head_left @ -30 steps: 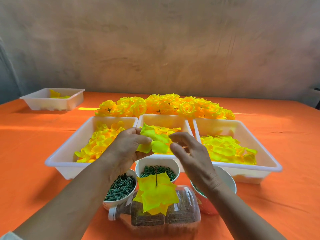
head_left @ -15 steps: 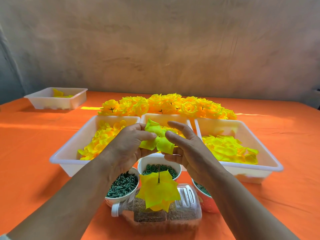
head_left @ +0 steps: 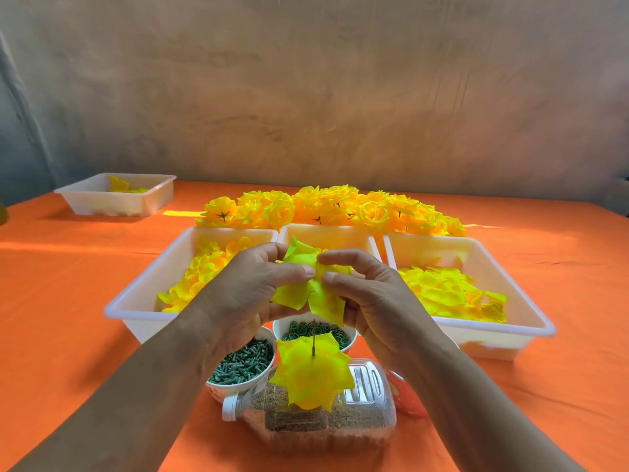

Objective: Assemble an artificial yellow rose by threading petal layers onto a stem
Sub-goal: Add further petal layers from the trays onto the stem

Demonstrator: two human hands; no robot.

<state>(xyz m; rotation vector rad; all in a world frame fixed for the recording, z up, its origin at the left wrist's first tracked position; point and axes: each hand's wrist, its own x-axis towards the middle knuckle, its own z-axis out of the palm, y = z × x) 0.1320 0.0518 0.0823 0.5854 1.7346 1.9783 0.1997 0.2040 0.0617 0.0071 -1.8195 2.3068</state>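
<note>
Left hand (head_left: 248, 287) and right hand (head_left: 367, 294) both pinch one yellow petal layer (head_left: 325, 303) between thumb and forefinger, holding it in the air just above the stem spike (head_left: 313, 337). Spike stands upright from a plastic bottle (head_left: 367, 410) lying on its side, with a second petal layer (head_left: 311, 373) already threaded on it. Bowl of green pegs (head_left: 241, 369) sits left of the spike, bowl of green rings (head_left: 335, 335) behind it. White petal trays (head_left: 146, 301) lie beyond, finished yellow roses (head_left: 333, 207) piled behind them.

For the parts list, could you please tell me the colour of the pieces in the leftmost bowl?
The pieces are dark green, clearest in head view.
</note>
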